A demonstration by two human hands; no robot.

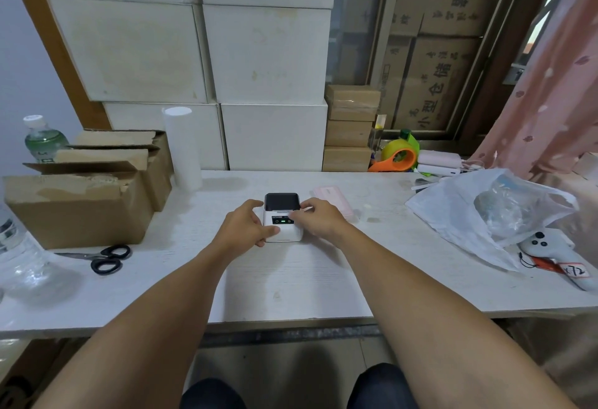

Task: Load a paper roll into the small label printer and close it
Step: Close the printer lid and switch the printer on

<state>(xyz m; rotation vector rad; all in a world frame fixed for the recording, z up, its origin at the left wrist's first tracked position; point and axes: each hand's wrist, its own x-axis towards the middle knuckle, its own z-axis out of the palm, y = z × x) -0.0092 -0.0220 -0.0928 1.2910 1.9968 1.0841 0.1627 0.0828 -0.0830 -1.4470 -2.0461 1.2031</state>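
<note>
Our left hand (247,226) curls around the label printer (282,218) mid-tabletop (291,279), gripping its left side. Our right hand (318,216) rests fingertips on its top. The lid looks shut; we cannot tell whether a roll sits inside.

A small storeroom or packing room: stacked white cartons (200,53), printed brown shipping boxes (433,82) and a tape dispenser (396,156) surround the worktable (291,279).
</note>
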